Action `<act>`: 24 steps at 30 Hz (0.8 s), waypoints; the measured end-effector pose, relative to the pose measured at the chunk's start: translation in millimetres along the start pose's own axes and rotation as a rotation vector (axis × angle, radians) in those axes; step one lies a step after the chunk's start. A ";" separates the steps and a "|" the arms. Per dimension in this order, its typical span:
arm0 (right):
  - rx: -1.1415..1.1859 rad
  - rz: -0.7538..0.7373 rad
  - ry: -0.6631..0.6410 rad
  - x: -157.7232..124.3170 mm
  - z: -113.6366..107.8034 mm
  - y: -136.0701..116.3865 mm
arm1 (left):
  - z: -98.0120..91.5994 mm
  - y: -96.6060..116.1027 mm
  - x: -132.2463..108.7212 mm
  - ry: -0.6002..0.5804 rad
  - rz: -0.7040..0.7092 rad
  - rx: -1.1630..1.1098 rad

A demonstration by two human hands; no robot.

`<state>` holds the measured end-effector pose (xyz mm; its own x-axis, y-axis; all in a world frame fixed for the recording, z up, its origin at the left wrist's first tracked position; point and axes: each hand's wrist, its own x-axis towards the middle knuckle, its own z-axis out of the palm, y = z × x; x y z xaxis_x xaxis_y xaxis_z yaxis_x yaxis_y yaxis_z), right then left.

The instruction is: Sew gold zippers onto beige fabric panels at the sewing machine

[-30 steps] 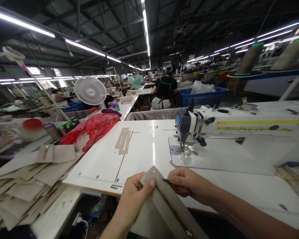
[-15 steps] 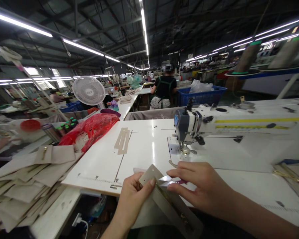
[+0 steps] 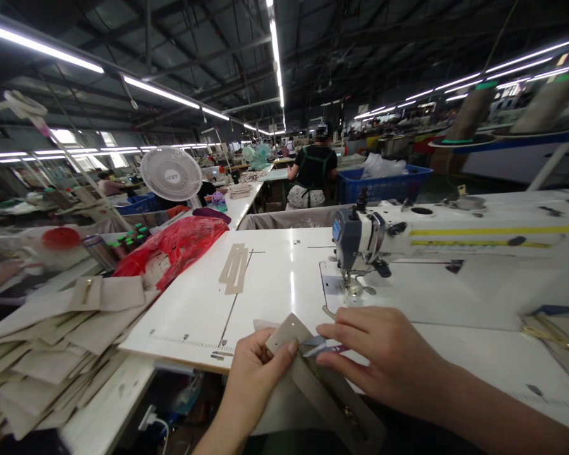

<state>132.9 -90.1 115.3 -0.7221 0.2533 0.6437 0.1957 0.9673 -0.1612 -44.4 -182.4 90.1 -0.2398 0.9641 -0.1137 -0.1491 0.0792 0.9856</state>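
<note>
I've got my left hand (image 3: 253,376) with thumb and fingers pinching a flat, stiff taupe strip (image 3: 284,330) at six o'clock, over the edge of the glossy white table (image 3: 275,278). My right hand (image 3: 384,357), fingers curled, pinches small metal snips (image 3: 320,346) at the strip's squared end.

a: open room?
b: bare white table (image 3: 284,284) ahead of the right hand (image 3: 384,360), between the red bag (image 3: 175,246) on the left and the sewing machine head (image 3: 360,243) on the right.
a: anything lying there?
b: flat strips (image 3: 234,268), mid-table.

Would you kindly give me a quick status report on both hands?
Left hand grips grey strip end. Right hand holds small snips beside it. Sewing machine beyond, apart.
</note>
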 end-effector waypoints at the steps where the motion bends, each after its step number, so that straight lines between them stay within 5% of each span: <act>1: 0.007 0.005 0.000 0.5 -0.7 0.0 | -0.3 -0.3 0.0 -0.011 0.005 -0.003; 4: 0.171 0.102 -0.057 2.7 -0.8 1.6 | -1.5 -1.5 -0.8 -0.034 0.006 -0.003; 8: 0.665 0.489 -0.266 5.8 5.7 8.3 | -2.9 -5.1 -0.5 -0.056 -0.004 -0.006; 11: 0.799 0.658 -0.292 6.5 10.3 12.8 | -4.0 -8.9 1.3 -0.064 0.000 -0.020; 15: 0.670 0.586 -0.240 5.4 7.2 10.6 | -5.1 -10.6 2.5 -0.030 0.003 -0.012; 24: 0.129 0.116 -0.015 -3.1 5.8 2.9 | -4.8 -6.0 2.3 0.012 0.013 0.024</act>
<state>131.9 -88.0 108.5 -0.7094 0.3625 0.6045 0.1921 0.9246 -0.3290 -48.7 -181.8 83.4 -0.2528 0.9621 -0.1024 -0.1228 0.0731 0.9897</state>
